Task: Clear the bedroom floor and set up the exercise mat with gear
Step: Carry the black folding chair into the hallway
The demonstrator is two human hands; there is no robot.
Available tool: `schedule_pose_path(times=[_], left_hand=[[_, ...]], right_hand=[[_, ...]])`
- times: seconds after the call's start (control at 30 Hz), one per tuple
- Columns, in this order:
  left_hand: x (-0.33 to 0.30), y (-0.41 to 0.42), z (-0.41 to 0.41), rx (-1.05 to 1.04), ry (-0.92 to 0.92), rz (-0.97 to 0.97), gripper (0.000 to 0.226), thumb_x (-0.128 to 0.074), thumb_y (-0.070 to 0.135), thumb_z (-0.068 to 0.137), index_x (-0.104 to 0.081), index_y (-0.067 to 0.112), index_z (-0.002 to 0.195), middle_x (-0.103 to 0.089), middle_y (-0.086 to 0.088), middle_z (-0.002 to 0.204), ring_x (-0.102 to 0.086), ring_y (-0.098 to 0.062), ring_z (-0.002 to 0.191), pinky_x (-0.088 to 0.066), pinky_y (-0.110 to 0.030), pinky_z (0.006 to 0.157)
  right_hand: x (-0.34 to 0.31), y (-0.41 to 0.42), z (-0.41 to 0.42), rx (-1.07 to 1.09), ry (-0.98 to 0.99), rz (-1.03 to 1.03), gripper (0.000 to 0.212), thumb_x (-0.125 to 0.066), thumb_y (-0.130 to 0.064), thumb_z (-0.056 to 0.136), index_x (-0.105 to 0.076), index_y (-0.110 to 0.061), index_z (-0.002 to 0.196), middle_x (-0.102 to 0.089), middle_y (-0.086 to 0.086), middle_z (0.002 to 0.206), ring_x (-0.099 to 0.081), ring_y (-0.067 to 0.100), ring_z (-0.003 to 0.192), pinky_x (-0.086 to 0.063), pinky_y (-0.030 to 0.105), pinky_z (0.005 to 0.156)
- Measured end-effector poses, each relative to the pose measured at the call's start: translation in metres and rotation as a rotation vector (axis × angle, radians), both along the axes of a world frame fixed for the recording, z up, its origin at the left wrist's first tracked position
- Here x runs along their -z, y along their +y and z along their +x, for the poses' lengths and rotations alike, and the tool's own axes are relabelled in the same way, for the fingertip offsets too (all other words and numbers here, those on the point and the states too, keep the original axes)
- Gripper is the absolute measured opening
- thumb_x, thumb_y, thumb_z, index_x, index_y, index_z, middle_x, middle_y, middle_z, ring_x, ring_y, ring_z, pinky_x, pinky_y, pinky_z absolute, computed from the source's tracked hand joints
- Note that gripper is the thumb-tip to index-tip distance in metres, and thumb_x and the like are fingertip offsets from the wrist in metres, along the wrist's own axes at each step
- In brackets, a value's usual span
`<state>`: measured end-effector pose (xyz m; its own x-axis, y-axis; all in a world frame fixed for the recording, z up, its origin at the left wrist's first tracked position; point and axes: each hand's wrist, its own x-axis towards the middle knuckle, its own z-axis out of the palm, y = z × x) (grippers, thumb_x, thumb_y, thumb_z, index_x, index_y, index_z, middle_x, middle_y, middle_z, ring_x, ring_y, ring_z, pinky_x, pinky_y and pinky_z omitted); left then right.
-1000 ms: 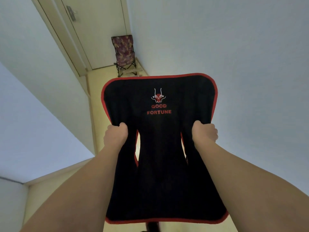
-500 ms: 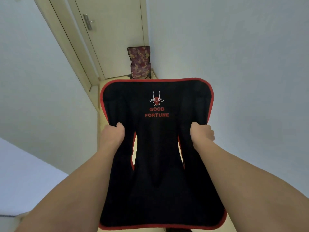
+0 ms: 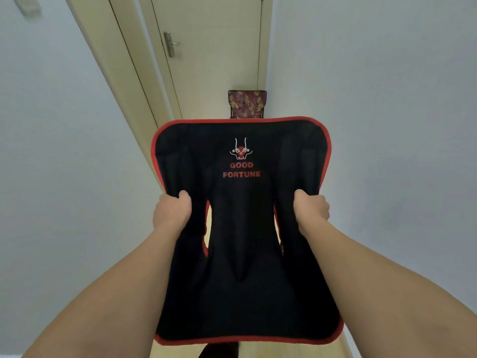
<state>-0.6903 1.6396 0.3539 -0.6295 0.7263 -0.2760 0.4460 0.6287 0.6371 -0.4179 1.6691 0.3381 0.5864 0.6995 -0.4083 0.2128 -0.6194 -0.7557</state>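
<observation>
Item, far left: pale wall (image 3: pixel 51 151), with a small blurred fixture (image 3: pixel 27 6) at its top corner, kind not readable. Item, left of centre, far: cream door frame (image 3: pixel 103 60) and closed door (image 3: pixel 214 47) with a metal lever handle (image 3: pixel 170 44). Item, near left: left hand (image 3: pixel 171 211), fingers curled round the left side of a black folding chair (image 3: pixel 242 228), thumb on the near face. Item, centre: the chair itself, black fabric with red piping, a red horned emblem and the words GOOD FORTUNE; it is held in the air in front of the person, back panel far and up, seat panel near, its frame hidden by the fabric. Item, centre far: a second chair (image 3: pixel 246 104) with a leaf-patterned cover, standing at the foot of the door, its lower part hidden behind the black one. Item, near right: right hand (image 3: pixel 311 209), gripping the chair's right side in the same way. Item, far right: plain wall (image 3: pixel 387 125). Item, bottom edge: a strip of pale floor (image 3: pixel 167 351). Progress, as a judgement: floor clearing is under way, the black chair being carried and not yet set down; no exercise mat or gear is in view, so the set-up appears wholly ahead.
</observation>
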Motion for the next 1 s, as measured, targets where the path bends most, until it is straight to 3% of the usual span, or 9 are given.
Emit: schedule_pose_path(times=[0.2,0.4,0.53,0.63,0.73,0.83,0.93,1.0], left_hand=[[0.011,0.141,-0.057,-0.054,-0.014,0.001,0.060,-0.038,0.042,0.095,-0.042,0.002,0.139,-0.053,-0.018,0.136,-0.054,-0.038,0.119,-0.046,-0.047,0.096],[0.003,0.280,-0.122,-0.108,-0.040,-0.015,0.057,-0.038,0.042,0.097,-0.043,0.004,0.139,-0.053,-0.017,0.136,-0.054,-0.038,0.118,-0.047,-0.047,0.096],[-0.015,0.363,-0.159,-0.121,-0.016,0.025,0.055,-0.039,0.040,0.097,-0.043,0.003,0.138,-0.053,-0.016,0.135,-0.054,-0.037,0.118,-0.044,-0.043,0.089],[-0.020,0.430,-0.189,-0.137,-0.016,0.052,0.058,-0.038,0.043,0.096,-0.042,0.004,0.139,-0.051,-0.016,0.139,-0.052,-0.038,0.122,-0.044,-0.045,0.095],[-0.020,0.494,-0.218,-0.162,-0.010,0.063,0.062,-0.038,0.046,0.094,-0.042,0.005,0.140,-0.050,-0.016,0.140,-0.050,-0.039,0.124,-0.042,-0.046,0.097],[-0.008,0.573,-0.247,-0.195,-0.026,0.073,0.064,-0.037,0.051,0.092,-0.045,0.005,0.137,-0.052,-0.015,0.137,-0.051,-0.039,0.122,-0.042,-0.047,0.096],[0.000,0.645,-0.267,-0.214,-0.028,0.086,0.066,-0.038,0.052,0.090,-0.046,0.004,0.135,-0.053,-0.016,0.136,-0.051,-0.041,0.121,-0.042,-0.048,0.097],[0.005,0.698,-0.283,-0.226,-0.013,0.078,0.064,-0.039,0.051,0.091,-0.048,0.003,0.133,-0.054,-0.018,0.134,-0.052,-0.041,0.120,-0.042,-0.047,0.096]], right_hand=[[0.001,0.156,-0.052,-0.093,0.072,0.022,0.056,-0.045,-0.037,0.063,-0.058,-0.009,0.110,-0.061,0.008,0.106,-0.060,0.030,0.088,-0.055,0.041,0.075],[-0.013,0.297,-0.117,-0.144,0.213,0.035,0.018,-0.050,-0.026,0.073,-0.051,-0.014,0.087,-0.060,0.006,0.091,-0.055,0.022,0.072,-0.051,0.037,0.076],[-0.023,0.380,-0.153,-0.146,0.278,0.047,0.032,-0.050,-0.022,0.074,-0.052,-0.010,0.103,-0.060,0.007,0.094,-0.058,0.025,0.079,-0.051,0.037,0.077],[-0.022,0.447,-0.180,-0.178,0.312,0.045,0.041,-0.051,-0.020,0.073,-0.051,-0.008,0.112,-0.060,0.009,0.102,-0.060,0.030,0.091,-0.052,0.042,0.087],[-0.014,0.515,-0.204,-0.264,0.359,0.022,0.069,-0.053,-0.018,0.066,-0.043,-0.010,0.134,-0.054,0.010,0.126,-0.053,0.035,0.111,-0.046,0.049,0.097],[0.015,0.603,-0.224,-0.341,0.393,0.005,0.092,-0.052,-0.017,0.051,-0.038,-0.015,0.142,-0.050,0.008,0.138,-0.050,0.036,0.117,-0.045,0.051,0.099],[0.028,0.674,-0.244,-0.357,0.414,0.016,0.093,-0.053,-0.014,0.050,-0.037,-0.014,0.143,-0.047,0.009,0.142,-0.048,0.037,0.121,-0.044,0.046,0.098],[0.034,0.725,-0.259,-0.365,0.428,0.010,0.087,-0.054,-0.010,0.060,-0.034,-0.014,0.145,-0.041,0.009,0.147,-0.043,0.037,0.126,-0.042,0.043,0.095]])
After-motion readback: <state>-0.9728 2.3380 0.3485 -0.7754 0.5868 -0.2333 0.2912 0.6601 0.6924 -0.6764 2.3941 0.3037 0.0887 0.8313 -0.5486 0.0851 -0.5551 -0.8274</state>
